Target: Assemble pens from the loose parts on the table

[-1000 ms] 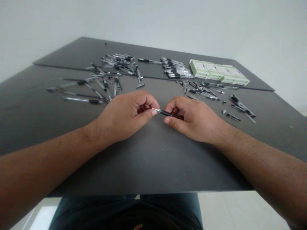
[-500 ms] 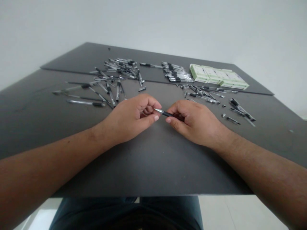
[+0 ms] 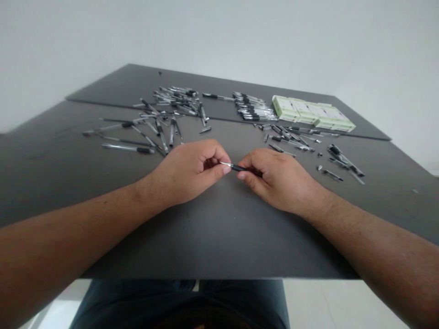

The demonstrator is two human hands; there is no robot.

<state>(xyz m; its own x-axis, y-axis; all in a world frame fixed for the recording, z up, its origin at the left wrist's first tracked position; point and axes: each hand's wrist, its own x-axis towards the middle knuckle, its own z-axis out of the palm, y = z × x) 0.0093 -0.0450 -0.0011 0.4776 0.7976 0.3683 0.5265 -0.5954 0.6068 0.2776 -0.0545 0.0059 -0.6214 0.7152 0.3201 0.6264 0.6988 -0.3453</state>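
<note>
Between my two hands is a pen with a black grip and a silver tip (image 3: 236, 167). My right hand (image 3: 277, 178) is closed round its black part, and the rest of the pen is hidden in the palm. The thumb and forefinger of my left hand (image 3: 195, 171) pinch the silver tip, which points left. Behind my left hand lies a loose heap of clear and black pens (image 3: 176, 98), some scattered toward the left.
A row of pens (image 3: 255, 107) lies at the back, beside green and white boxes (image 3: 315, 113). Caps and pen parts (image 3: 291, 137) are strewn on the right of the dark table (image 3: 226, 237). A seam crosses the tabletop.
My left thumb and forefinger have closed on the pen's tip, and the pen lies a little flatter. The view has shifted slightly.
</note>
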